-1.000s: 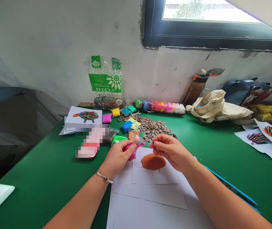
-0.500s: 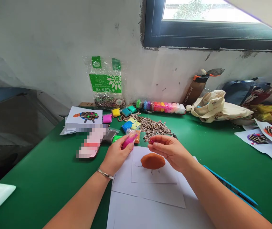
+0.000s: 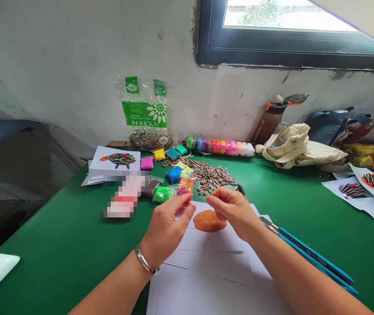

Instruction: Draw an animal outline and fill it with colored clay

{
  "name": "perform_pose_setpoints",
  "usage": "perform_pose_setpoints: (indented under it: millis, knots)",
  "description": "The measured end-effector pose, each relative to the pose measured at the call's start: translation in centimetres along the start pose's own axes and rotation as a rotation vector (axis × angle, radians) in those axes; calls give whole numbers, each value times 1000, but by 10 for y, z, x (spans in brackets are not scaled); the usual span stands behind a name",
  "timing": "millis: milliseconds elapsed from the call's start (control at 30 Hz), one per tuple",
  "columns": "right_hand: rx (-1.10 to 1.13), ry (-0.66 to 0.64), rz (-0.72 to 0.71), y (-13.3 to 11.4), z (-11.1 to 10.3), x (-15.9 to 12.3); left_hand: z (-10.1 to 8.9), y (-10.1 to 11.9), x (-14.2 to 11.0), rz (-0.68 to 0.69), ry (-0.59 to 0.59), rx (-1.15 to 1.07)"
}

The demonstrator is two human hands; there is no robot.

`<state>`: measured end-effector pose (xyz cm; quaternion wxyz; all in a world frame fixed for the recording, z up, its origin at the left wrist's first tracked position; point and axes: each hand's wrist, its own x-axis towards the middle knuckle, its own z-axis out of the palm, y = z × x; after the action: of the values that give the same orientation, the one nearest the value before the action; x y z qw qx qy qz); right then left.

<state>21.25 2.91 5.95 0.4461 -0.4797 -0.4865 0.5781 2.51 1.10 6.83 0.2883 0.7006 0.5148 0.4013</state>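
Note:
Fingers of my left hand [image 3: 169, 223] curl toward the thumb above the paper's left side; a hint of pink shows between them, too hidden to name. My right hand [image 3: 231, 212] is closed in a pinch, and whatever its fingertips hold is not visible. Between and below the hands, a flat orange clay oval [image 3: 209, 221] sits on a white drawing sheet [image 3: 213, 243], with pencilled legs under it. Just beyond my left fingertips, magenta shows beside an orange clay packet [image 3: 187, 184]. A green clay packet [image 3: 162, 194] lies to its left.
Sunflower seeds [image 3: 211, 175] are heaped behind the hands, near blue [image 3: 174, 174] and yellow clay packets [image 3: 159, 154]. Blue-handled tools [image 3: 318, 258] lie right of the paper. Finished pictures [image 3: 116, 158] are stacked at the left. A canvas bag [image 3: 288, 146] stands by the wall.
My left hand has drawn back toward me, away from the magenta clay packet it held. Both hands are lower and closer over the sheet; the magenta at my right fingertips is hidden now.

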Motion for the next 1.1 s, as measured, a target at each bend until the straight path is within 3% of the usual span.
perform_pose_setpoints:
  millis: [200, 433, 767, 967, 1100]
  knots:
    - [-82, -79, -78, 1, 7, -6, 4, 5, 0, -188, -84, -156]
    - [-152, -19, -60, -2, 6, -7, 2, 4, 4, -274, -132, -249]
    - [-109, -91, -74, 4, 9, -7, 2, 1, 5, -260, -170, -229]
    - [-88, 2, -26, -4, 6, -6, 1, -2, 8, -294, -161, -232]
    - [-18, -17, -37, 0, 5, -4, 0, -5, 9, -309, -147, -278]
